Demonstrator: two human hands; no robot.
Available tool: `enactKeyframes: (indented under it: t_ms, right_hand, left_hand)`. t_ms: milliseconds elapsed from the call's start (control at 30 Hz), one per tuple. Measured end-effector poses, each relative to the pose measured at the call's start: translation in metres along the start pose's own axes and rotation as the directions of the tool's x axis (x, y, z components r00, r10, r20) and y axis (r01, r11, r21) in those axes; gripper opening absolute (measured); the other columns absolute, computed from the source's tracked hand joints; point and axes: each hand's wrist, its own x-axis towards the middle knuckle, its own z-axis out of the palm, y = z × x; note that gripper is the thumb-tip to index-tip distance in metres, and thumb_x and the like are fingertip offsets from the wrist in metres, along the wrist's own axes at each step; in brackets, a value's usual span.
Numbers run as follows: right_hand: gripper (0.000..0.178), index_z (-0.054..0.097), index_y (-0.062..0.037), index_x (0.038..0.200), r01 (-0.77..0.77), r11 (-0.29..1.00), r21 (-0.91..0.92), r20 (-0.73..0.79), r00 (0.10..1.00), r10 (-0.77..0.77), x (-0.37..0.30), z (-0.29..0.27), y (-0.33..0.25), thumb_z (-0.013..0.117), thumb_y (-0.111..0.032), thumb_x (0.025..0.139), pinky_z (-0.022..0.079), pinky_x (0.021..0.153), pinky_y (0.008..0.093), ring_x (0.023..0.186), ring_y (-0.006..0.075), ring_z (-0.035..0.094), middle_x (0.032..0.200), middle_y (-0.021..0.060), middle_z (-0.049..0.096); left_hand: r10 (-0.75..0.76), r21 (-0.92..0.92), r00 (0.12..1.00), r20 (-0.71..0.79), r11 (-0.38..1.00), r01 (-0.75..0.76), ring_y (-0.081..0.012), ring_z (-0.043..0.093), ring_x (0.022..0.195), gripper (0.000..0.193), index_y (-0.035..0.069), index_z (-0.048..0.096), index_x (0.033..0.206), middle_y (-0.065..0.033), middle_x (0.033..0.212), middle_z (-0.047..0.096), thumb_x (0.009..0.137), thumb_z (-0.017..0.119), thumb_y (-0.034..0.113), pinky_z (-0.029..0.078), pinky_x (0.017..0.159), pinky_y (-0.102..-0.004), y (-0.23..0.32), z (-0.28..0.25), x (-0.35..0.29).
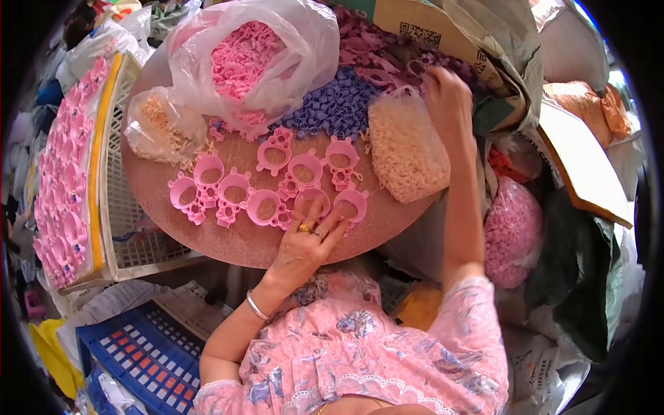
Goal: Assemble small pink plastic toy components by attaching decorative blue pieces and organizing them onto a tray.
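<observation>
Several pink plastic pieces (235,188), each a round ring with small ears and a smaller body part, lie in loose rows on the round brown table (207,238). My left hand (309,232) rests with fingers spread over the pieces nearest me, touching them. At the far right, my right hand (446,93) is over a carton (443,24) of darker pink pieces (366,45). Its bent fingertips are closed on a pink ring-shaped piece (416,67) at the edge of that heap; the thumb is partly hidden.
A clear bag of pink parts (247,59), a heap of blue parts (335,104) and two bags of cream parts (408,149) (162,128) crowd the table's far side. A white crate (149,242) and a sheet of pink pieces (66,187) stand left; a blue basket (149,353) is below.
</observation>
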Motion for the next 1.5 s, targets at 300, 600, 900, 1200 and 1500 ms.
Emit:
enactKeyframes:
  t_ms: [300,600,900,1200,1500]
  right_hand:
    - [0.081,0.035,-0.0146,0.152,-0.322,0.910,0.264,0.859,0.507,-0.070,0.068,0.180,0.137,0.075,-0.028,0.084,0.053,0.077,0.0293,0.102,0.0154,0.056,0.137,0.0052,0.054]
    - [0.031,0.069,-0.0003,0.106,0.020,0.964,0.266,0.603,0.776,-0.183,0.078,0.178,0.230,0.060,-0.028,0.095,0.049,0.071,0.0313,0.078,0.0149,0.060,0.087,0.0063,0.067]
    - [0.019,0.066,0.0011,0.109,0.320,0.917,0.238,0.420,0.818,-0.394,0.062,0.053,0.026,0.056,-0.008,0.095,0.049,0.080,0.0341,0.089,0.0314,0.062,0.097,0.0174,0.062]
    - [0.044,0.058,-0.0009,0.125,0.530,0.475,0.702,0.093,0.593,-0.800,-0.039,0.013,-0.147,0.068,0.001,0.083,0.054,0.094,0.0398,0.119,0.0322,0.059,0.135,0.0185,0.054]
    - [0.055,0.059,0.0014,0.124,0.687,0.131,0.714,-0.092,0.278,-0.956,-0.061,0.035,-0.211,0.073,-0.006,0.072,0.052,0.094,0.0424,0.120,0.0340,0.058,0.135,0.0173,0.054]
  left_hand:
    - [0.114,-0.066,0.985,-0.129,0.990,-0.123,-0.0314,0.049,0.134,0.042,0.002,0.064,0.121,-0.0138,0.135,0.060,0.082,0.062,0.015,0.028,0.118,-0.0527,-0.001,-0.022,-0.047]
    - [-0.216,0.002,0.880,-0.423,0.971,0.239,-0.0333,0.056,0.125,0.036,0.004,0.067,0.115,-0.0129,0.126,0.065,0.080,0.074,0.005,0.036,0.112,-0.0545,-0.026,-0.029,-0.111]
    - [-0.461,0.119,0.704,-0.539,0.787,0.606,-0.0414,0.043,0.135,0.050,0.008,0.056,0.136,-0.0133,0.142,0.053,0.090,0.067,0.021,0.027,0.115,-0.0570,-0.063,-0.038,-0.111]
    - [-0.802,-0.791,0.461,-0.380,0.540,0.288,-0.0176,0.069,0.098,0.048,0.003,0.063,0.125,-0.0108,0.118,0.068,0.094,0.065,0.038,0.057,0.078,-0.0307,-0.044,-0.087,-0.068]
    - [-0.684,-0.975,0.697,0.215,-0.190,0.115,-0.0109,0.067,0.095,0.054,0.000,0.056,0.126,-0.0046,0.109,0.067,0.101,0.050,0.047,0.056,0.080,-0.0271,-0.063,-0.126,-0.072]
